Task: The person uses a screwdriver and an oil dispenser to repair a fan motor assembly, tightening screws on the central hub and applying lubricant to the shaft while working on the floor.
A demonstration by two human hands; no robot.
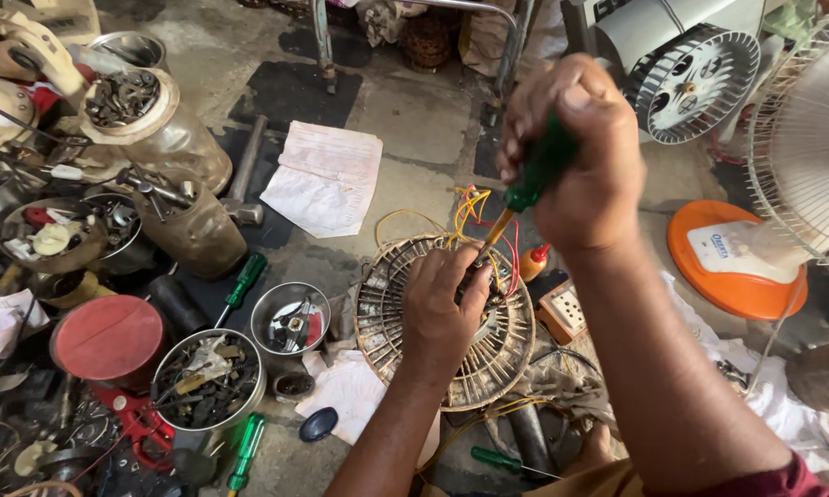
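A round, wire-wound fan motor stator (446,322) is steadied on the floor by the left hand (442,308), grip pressed together on its hub, while a green-handled screwdriver (525,189) is clamped in the right hand (571,152); a slipped tip could nick the coloured wires (474,207).

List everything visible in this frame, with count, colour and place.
fan motor stator: 1, tan with yellow and red wires, centre floor
screwdriver in use: 1, green handle, tip at the stator
loose screwdrivers: 3, green, floor
hammer: 1, grey, upper left
paper sheets: 1 stack, white, upper centre
steel bowls of parts: 2, silver, lower left
red lid: 1, left
fan base: 1, orange, right
left hand: on stator
right hand: gripping screwdriver
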